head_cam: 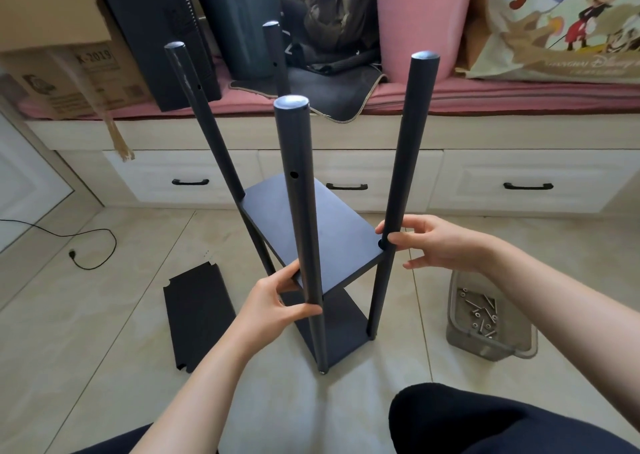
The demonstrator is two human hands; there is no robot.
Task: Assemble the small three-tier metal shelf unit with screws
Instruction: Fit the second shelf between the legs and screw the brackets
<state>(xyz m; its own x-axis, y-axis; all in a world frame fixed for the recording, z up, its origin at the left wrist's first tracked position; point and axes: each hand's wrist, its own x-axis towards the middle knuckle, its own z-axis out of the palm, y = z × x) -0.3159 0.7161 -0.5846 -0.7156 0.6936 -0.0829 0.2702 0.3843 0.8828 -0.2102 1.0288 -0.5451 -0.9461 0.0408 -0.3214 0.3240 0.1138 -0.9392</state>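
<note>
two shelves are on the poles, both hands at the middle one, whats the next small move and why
Probably reach the right hand to the tray of screws while the left hand steadies the near pole. The middle shelf sits in place, and the third panel lies on the floor.

Matt dark metal poles point(300, 218), matt black shelf board point(322, 231), glossy tiled floor point(104, 308).

Home, likely bedroom: tiled floor point(104, 315), white drawer bench point(519, 186) with pink cushion point(519, 98), cartoon tote bag point(568, 20), cardboard box point(52, 37).
</note>
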